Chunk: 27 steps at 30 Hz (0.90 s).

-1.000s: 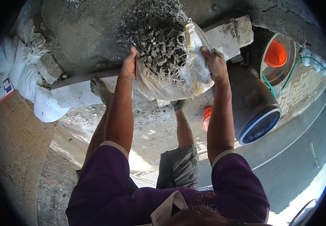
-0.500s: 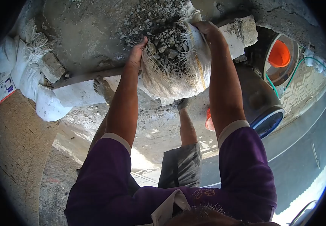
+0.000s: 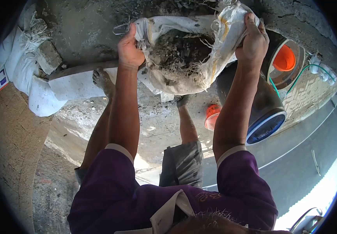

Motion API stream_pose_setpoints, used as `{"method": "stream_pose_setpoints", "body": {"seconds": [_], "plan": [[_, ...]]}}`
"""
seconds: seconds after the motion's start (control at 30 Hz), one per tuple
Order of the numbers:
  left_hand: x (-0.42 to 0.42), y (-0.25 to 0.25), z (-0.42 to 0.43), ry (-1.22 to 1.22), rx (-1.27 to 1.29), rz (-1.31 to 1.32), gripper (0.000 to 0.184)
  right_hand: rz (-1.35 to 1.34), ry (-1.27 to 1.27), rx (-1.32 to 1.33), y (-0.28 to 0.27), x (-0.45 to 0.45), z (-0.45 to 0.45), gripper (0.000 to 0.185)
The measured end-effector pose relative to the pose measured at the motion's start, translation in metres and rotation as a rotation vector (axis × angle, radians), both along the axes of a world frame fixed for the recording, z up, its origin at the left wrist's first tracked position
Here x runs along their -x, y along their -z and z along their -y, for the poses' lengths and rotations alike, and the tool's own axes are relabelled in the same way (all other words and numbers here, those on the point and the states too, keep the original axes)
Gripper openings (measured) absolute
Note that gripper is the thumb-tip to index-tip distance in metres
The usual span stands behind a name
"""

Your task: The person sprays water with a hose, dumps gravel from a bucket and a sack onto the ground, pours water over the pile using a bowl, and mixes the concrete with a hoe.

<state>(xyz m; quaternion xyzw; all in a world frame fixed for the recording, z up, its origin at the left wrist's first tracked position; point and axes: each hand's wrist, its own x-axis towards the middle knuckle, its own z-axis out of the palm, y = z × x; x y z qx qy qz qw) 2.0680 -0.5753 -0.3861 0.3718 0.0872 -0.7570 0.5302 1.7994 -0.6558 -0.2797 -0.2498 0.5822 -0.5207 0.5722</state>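
Observation:
A frayed white woven sack (image 3: 180,84) hangs stretched between my hands, its mouth spread wide. Dark, gritty rubble (image 3: 180,50) shows through the opening; whether it lies inside the sack or on the ground beyond is hard to tell. My left hand (image 3: 131,50) is closed on the left edge of the sack, thumb up. On the other side, my right hand (image 3: 253,43) grips a bunched fold of the rim. Below the sack, my bare feet stand by a pale concrete kerb (image 3: 78,85).
Stuffed white sacks (image 3: 45,93) and a broken block (image 3: 48,56) lie at the left. To the right are a dark barrel with a blue rim (image 3: 268,126), an orange bucket (image 3: 284,57) inside another drum, a red bucket (image 3: 212,115) and a green hose (image 3: 306,67).
My hands have moved apart and the sack's mouth has been pulled wide. Its far rim now shows, covering the grey gravel seen beyond it earlier. My right hand has shifted right and down.

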Motion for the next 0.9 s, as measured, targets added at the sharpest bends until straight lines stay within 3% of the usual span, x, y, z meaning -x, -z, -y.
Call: {"method": "stream_pose_setpoints", "body": {"seconds": [0.03,0.1,0.17,0.23,0.3,0.37,0.5,0.57,0.6,0.67,0.73,0.77,0.83,0.9], "plan": [[-0.003,0.01,0.008,-0.015,-0.026,-0.033,0.041,-0.041,-0.024,-0.016,-0.001,0.003,0.008,0.022],[0.005,0.019,0.018,0.011,0.025,0.188,0.038,-0.017,-0.024,-0.098,0.021,0.003,0.012,0.023],[0.004,0.037,0.023,0.06,-0.015,0.102,0.035,-0.143,-0.098,-0.246,0.032,0.004,0.005,0.028],[0.003,0.053,0.014,0.096,-0.063,0.016,0.033,0.0,0.046,-0.253,0.024,-0.002,-0.001,0.03],[0.0,0.067,0.021,0.239,-0.099,0.2,0.031,-0.11,-0.041,-0.211,0.023,0.005,-0.015,0.031],[0.001,0.07,0.016,0.211,-0.109,0.177,0.032,-0.35,-0.177,-0.127,0.003,-0.007,-0.043,0.032],[0.01,0.06,0.003,0.189,-0.193,0.222,0.04,-0.246,-0.247,-0.04,-0.055,-0.035,-0.054,0.028],[0.012,0.045,0.011,0.249,-0.16,0.336,0.048,-0.163,-0.424,0.052,-0.047,-0.061,-0.051,0.025],[-0.003,0.088,0.013,0.382,0.0,0.248,0.049,-0.285,-0.553,0.15,-0.045,-0.077,-0.055,0.023],[-0.003,0.115,0.038,0.682,0.556,0.029,0.038,-0.405,-0.675,0.249,-0.032,-0.081,-0.059,0.021],[0.001,0.082,0.032,0.793,0.764,0.049,0.035,-0.254,-0.577,0.292,-0.021,-0.078,-0.071,0.02],[0.001,0.075,0.027,0.641,0.387,0.07,0.032,0.024,-0.484,0.111,-0.027,-0.067,-0.075,0.02],[0.005,0.053,0.028,0.38,-0.003,0.182,0.029,0.579,-0.312,-0.203,0.011,-0.022,-0.093,0.018],[0.018,0.044,0.022,0.238,-0.076,0.381,0.023,0.646,-0.01,-0.362,0.013,0.001,-0.097,0.032]]}}
